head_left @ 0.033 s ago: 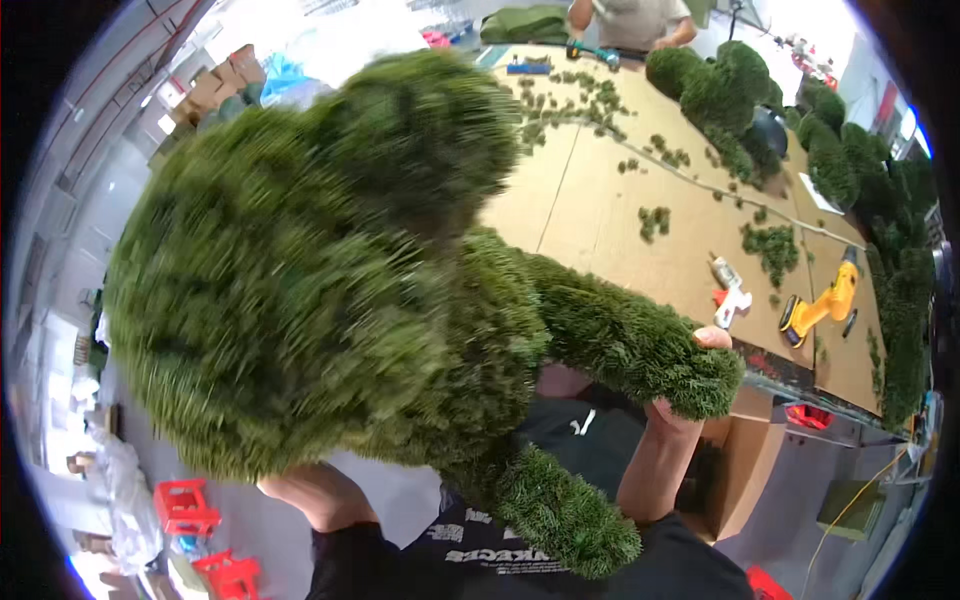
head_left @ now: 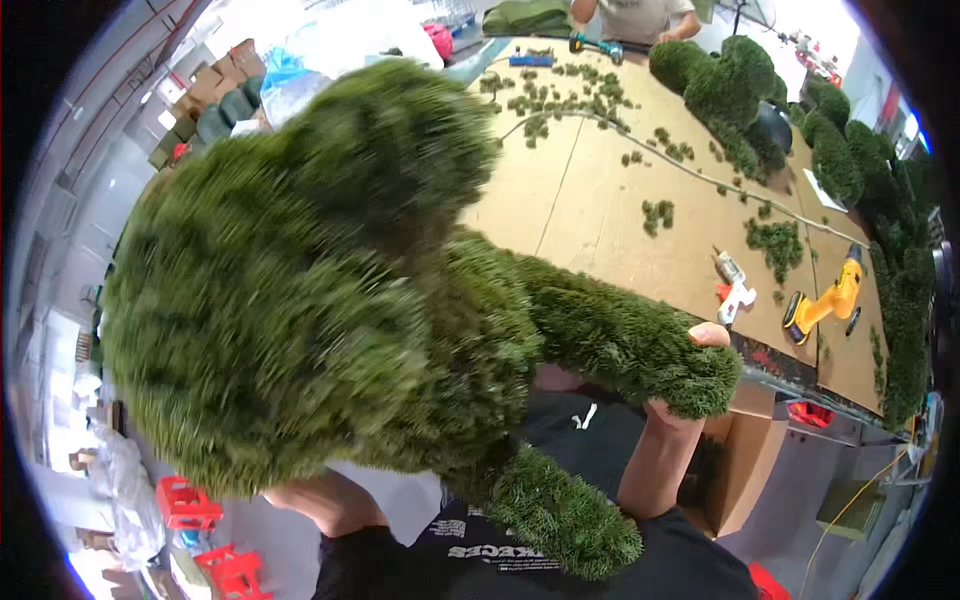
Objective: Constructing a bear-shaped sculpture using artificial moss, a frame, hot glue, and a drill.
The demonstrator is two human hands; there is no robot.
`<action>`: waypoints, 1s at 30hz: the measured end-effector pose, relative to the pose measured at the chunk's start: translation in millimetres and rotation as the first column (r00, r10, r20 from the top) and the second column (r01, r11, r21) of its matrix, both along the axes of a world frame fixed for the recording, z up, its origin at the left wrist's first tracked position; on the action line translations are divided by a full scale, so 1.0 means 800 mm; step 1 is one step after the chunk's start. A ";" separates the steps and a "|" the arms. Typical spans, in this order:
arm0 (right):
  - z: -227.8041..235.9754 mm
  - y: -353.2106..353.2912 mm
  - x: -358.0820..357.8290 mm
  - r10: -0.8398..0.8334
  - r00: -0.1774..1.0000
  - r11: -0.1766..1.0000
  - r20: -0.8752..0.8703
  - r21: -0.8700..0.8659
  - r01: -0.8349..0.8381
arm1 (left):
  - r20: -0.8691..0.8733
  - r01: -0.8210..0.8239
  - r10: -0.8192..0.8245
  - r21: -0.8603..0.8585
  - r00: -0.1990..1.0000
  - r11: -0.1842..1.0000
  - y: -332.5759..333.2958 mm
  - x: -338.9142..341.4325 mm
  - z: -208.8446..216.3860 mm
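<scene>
A big figure of artificial green foliage, like a topiary animal, fills the left and middle of the view, tilted and partly blurred. It has rounded lobes at the left and two stubby limbs. My right hand is closed round the end of the upper limb, thumb on top. The lower limb hangs free in front of my chest. My left hand holds the underside of the large round part; its fingers are hidden behind the foliage.
A table bears scattered green sprigs, a glue gun, a yellow cordless drill and more foliage shapes. Another person stands at its far end. Red stools are at lower left, an open carton at lower right.
The foliage figure has shifted slightly left, its round end sinking a little. Both hands keep their hold on it.
</scene>
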State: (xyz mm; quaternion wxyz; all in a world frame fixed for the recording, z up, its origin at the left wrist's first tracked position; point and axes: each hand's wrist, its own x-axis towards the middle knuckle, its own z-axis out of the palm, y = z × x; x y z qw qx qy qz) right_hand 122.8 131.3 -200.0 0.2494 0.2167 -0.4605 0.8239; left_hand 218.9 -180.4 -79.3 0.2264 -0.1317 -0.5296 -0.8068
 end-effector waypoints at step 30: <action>0.072 -0.024 -0.031 0.042 0.983 0.795 0.177 0.591 -0.140 | 0.648 -0.671 0.297 0.461 0.702 0.580 -0.037 -0.032 -0.226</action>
